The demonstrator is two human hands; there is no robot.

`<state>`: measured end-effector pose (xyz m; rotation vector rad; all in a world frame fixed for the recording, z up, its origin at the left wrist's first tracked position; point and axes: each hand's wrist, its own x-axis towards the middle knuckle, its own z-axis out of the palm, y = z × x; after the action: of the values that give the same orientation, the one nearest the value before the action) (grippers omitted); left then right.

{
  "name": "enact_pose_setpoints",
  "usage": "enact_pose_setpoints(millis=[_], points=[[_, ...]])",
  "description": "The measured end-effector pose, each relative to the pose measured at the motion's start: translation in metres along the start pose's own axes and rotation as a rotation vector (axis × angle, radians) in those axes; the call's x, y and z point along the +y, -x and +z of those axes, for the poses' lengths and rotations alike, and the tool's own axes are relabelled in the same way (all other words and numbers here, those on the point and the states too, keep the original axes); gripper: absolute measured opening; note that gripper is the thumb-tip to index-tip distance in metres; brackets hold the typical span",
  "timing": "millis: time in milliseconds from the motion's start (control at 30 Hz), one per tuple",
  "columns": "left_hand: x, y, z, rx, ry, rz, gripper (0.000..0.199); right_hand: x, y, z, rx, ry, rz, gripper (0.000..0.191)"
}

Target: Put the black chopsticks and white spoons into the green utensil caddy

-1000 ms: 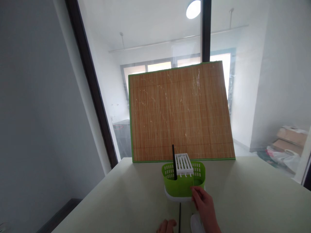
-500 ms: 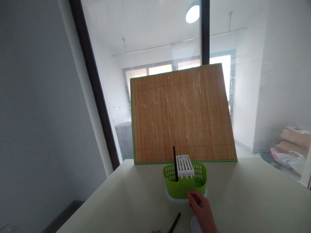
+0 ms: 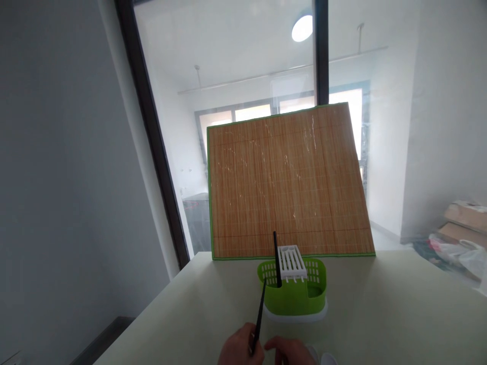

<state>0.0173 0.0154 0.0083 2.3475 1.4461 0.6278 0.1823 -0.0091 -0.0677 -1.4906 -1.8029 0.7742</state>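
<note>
The black stick has just come up off the surface: it is now in the left hand, in front of the green basket and toward its left side. The left fingers are closed around the stick's near part, pinching it, while its thin far end slants up to the basket's left front rim. Whether that end touches the rim or only overlaps it in this view, I cannot tell.

The right hand has drawn back from the basket's front wall and is now in front of the basket, just beside the left hand. Its fingers are bent and reach toward the left hand; whether they pinch anything is hidden. Rounded white pieces lie beside it, partly cut off by the lower edge of the view.

The basket itself has not visibly changed. A second black stick stands in its left part, leaning a little, next to the white slotted rack that sits across the basket's middle. The right part is open at the top, and the white base shows below the green wall. The bamboo mat stands upright behind the basket.

For the work in hand, the change seems to put the control of the held stick in the left hand, with the right hand close enough to help steady it.
</note>
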Motion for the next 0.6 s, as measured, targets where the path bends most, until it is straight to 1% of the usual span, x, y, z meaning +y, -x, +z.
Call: enact_pose_setpoints(millis=[67,133,233,333,433,500,600], points=[[0.008,-0.003,0.003,0.091,0.094,0.077,0.019,0.0,-0.003,0.003,-0.008,0.004,-0.017,0.024],[0.015,-0.004,0.007,0.151,0.168,0.11,0.019,0.002,-0.004,0.006,0.016,0.019,-0.039,0.01],[0.021,-0.004,0.014,0.181,0.239,0.114,0.017,0.006,-0.005,0.006,0.082,0.096,-0.071,0.01],[0.022,-0.003,0.02,0.158,0.289,0.086,0.013,0.007,-0.004,0.004,0.141,0.191,-0.113,0.009],[0.021,-0.001,0.021,0.118,0.336,0.076,0.012,0.008,-0.004,0.005,0.142,0.205,-0.16,0.009],[0.021,0.0,0.017,0.08,0.377,0.089,0.014,0.009,-0.004,0.007,0.129,0.213,-0.174,0.011],[0.022,0.001,0.004,0.018,0.442,0.131,0.014,0.012,-0.005,0.013,0.111,0.284,-0.169,0.015]])
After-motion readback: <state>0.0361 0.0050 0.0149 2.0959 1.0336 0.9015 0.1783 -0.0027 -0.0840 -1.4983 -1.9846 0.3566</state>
